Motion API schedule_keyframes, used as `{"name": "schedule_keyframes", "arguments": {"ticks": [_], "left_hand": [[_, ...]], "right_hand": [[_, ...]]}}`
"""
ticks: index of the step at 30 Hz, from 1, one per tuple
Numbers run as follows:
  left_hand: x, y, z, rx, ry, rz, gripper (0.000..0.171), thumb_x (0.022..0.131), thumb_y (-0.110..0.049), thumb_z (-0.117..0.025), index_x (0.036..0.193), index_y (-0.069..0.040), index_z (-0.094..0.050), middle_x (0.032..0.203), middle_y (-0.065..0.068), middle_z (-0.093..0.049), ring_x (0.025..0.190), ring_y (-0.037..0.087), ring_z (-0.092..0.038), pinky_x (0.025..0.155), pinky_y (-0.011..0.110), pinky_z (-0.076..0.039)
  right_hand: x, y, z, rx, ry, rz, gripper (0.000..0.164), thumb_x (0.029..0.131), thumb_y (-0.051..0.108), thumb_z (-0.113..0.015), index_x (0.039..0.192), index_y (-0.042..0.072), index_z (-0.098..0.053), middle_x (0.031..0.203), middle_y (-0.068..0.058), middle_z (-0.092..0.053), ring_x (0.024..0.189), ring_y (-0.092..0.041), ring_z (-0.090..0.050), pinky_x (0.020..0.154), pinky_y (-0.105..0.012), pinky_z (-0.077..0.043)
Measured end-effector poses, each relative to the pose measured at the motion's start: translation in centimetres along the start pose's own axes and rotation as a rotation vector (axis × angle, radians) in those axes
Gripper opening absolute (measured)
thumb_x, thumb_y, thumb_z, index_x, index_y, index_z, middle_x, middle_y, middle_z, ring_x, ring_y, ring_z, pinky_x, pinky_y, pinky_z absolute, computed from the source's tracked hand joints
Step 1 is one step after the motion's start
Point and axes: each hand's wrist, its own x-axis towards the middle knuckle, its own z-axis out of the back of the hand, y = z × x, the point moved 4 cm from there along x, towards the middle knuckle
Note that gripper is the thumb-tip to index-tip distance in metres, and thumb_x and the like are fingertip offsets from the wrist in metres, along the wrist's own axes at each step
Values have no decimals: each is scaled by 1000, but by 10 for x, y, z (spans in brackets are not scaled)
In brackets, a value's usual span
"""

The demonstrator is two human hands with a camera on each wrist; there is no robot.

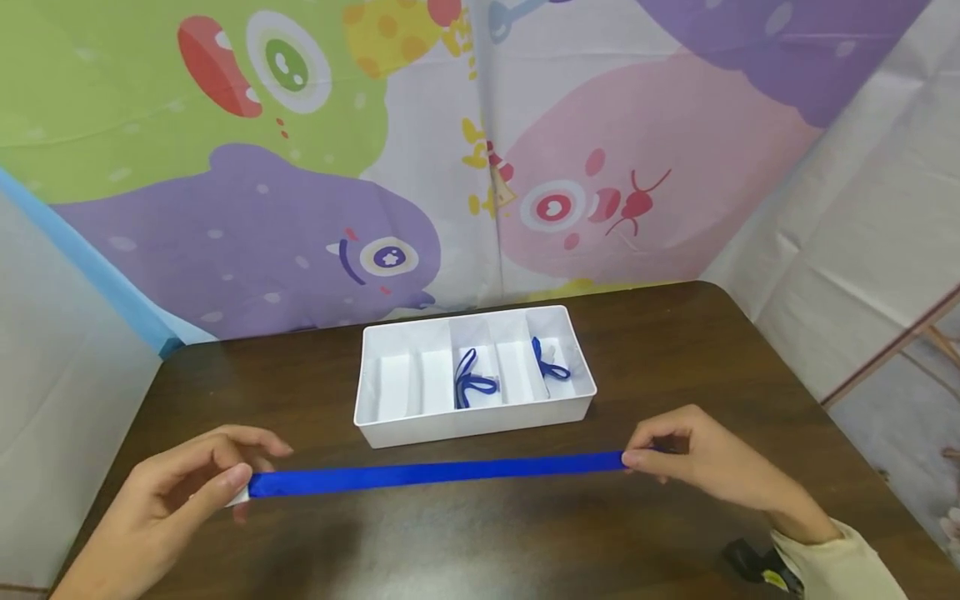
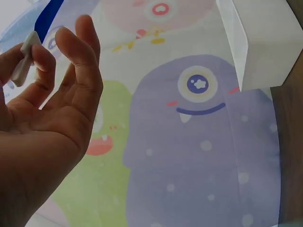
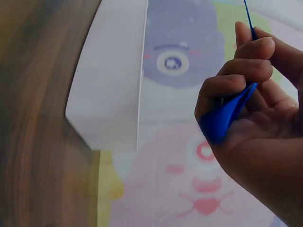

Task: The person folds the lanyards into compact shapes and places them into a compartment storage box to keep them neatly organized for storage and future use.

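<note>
A flat blue strap [image 1: 435,473] is stretched nearly level in front of the white box, in the head view. My left hand [image 1: 168,500] pinches its left end between thumb and index finger, at a small white end piece [image 2: 24,61]; the other fingers spread loosely. At the strap's right end, my right hand [image 1: 701,467] grips it with thumb and fingers. In the right wrist view a folded blue tail [image 3: 225,116] of the strap lies inside the curled fingers. Behind the strap stands the white divided box [image 1: 472,431], holding blue looped cords [image 1: 474,383] in a middle compartment.
More blue loops [image 1: 553,369] lie in the box's right compartment. The brown table [image 1: 262,392] carries the box near its back edge. A cartoon-printed cloth [image 1: 315,225] hangs behind it. Beside the right sleeve [image 1: 840,562] lies a black object [image 1: 750,562].
</note>
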Motion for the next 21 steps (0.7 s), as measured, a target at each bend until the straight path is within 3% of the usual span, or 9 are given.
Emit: {"name": "schedule_keyframes", "arguments": {"ticks": [5, 10, 13, 17, 21], "left_hand": [[-4, 6, 6, 2, -24, 42, 31, 93, 25, -37, 88, -1, -52, 88, 11, -68, 65, 18, -60, 52, 32, -44], [-12, 13, 15, 104, -42, 223, 26, 102, 11, -39, 84, -6, -46, 73, 9, -65, 59, 22, -59, 54, 34, -50], [-16, 16, 16, 77, -27, 288, 25, 105, 5, -37, 84, -6, -44, 70, 10, -62, 55, 24, -57, 53, 36, -50], [-19, 22, 18, -61, -15, 324, 26, 106, 4, -32, 85, -8, -41, 69, 11, -57, 51, 27, -51, 49, 39, -46], [-20, 27, 17, -368, 21, 187, 29, 101, 17, -22, 99, -5, -41, 67, 12, -46, 49, 26, -37, 39, 34, -32]], "right_hand": [[-12, -8, 18, 24, -66, 3, 19, 99, 1, -58, 90, 13, -69, 61, -4, -47, 54, -13, -45, 44, -29, -38], [-20, -8, 30, 23, -148, -1, 19, 99, -3, -54, 92, 9, -67, 61, -5, -47, 54, -17, -45, 43, -31, -38], [-23, -10, 34, 40, -173, -25, 18, 100, -2, -54, 96, 7, -69, 66, -4, -54, 58, -19, -52, 48, -32, -44], [-25, -13, 36, 118, -181, -34, 18, 99, -5, -53, 103, 0, -70, 76, -6, -65, 69, -18, -61, 60, -31, -54], [-25, -13, 36, 163, -179, -17, 17, 98, -7, -55, 106, -5, -69, 82, -11, -70, 73, -18, -66, 65, -31, -57]]}}
